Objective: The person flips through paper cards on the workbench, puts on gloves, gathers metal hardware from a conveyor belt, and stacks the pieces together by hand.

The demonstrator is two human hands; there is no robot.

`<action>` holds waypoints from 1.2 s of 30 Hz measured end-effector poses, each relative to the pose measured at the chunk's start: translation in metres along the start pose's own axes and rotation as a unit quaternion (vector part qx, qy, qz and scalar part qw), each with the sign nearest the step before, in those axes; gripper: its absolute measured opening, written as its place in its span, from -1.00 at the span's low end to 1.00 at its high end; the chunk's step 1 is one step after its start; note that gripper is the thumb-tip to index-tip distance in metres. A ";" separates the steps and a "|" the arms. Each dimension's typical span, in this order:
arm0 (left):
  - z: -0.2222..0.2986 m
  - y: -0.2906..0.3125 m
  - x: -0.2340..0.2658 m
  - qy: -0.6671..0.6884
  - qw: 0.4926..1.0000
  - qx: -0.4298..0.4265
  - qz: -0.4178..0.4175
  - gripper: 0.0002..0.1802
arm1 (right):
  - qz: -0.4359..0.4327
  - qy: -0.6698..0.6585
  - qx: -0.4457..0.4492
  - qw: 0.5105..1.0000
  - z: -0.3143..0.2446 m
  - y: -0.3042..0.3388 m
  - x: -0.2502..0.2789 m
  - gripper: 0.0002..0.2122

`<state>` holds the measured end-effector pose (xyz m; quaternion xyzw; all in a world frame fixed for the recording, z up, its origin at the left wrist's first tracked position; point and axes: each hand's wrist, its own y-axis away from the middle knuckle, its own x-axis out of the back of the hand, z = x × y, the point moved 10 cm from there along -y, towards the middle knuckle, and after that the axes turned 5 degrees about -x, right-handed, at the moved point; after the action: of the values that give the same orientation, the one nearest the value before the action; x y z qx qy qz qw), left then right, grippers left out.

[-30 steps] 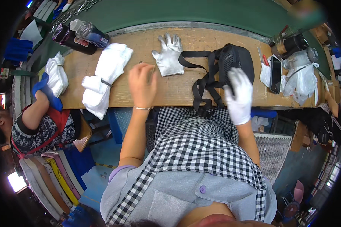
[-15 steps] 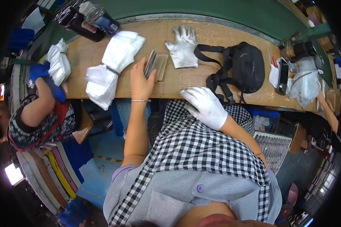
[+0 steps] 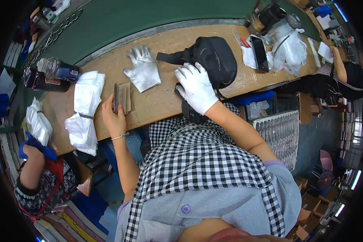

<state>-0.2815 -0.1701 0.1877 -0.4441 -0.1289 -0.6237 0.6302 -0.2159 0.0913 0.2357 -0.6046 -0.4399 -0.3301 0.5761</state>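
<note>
My bare left hand (image 3: 115, 119), with a bracelet at the wrist, is closed at the table's front edge around a thin dark flat stack (image 3: 115, 99) standing on edge. Brown flat pieces (image 3: 124, 98) lie right beside it. My right hand (image 3: 196, 88) wears a white glove and rests, fingers stretched out, over the straps of a black bag (image 3: 216, 60), its fingertips against the bag's near side. Part of the strap (image 3: 174, 58) shows left of the fingers; more is hidden under the hand. Farther back lies an off-white glove (image 3: 143, 69), palm side unclear.
White plastic bags bundled with a dark band (image 3: 84, 113) lie left, with two bottles (image 3: 52, 74) behind. At right are a phone (image 3: 259, 53), a red-handled tool (image 3: 244, 42) and a clear plastic bag (image 3: 289, 52). Co-workers sit at left (image 3: 44, 181) and far right (image 3: 343, 78).
My view has swung to the right. My right hand has moved from my lap at the table edge onto the black bag's straps. The left hand still holds the dark stack.
</note>
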 end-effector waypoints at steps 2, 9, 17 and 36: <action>0.011 0.001 -0.003 0.008 0.999 0.031 -0.019 -0.54 | 0.026 -0.015 0.017 0.999 0.002 0.001 0.010 -0.66; 0.129 -0.005 -0.012 0.071 0.982 -0.173 0.000 -0.45 | 0.189 -0.054 -0.160 0.967 0.090 0.018 0.078 -0.61; 0.195 -0.044 -0.143 0.041 0.961 -0.208 -0.177 0.05 | 0.133 -0.226 -0.428 0.865 0.191 0.126 0.043 -0.52; 0.187 -0.017 -0.233 0.325 0.844 0.035 -0.425 -0.40 | 0.095 -0.561 -0.467 0.677 0.166 0.144 -0.012 -0.51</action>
<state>-0.2679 0.1240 0.1341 -0.0951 -0.1150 -0.9342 0.3241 -0.1075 0.2603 0.1464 -0.9053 -0.4093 -0.0352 -0.1079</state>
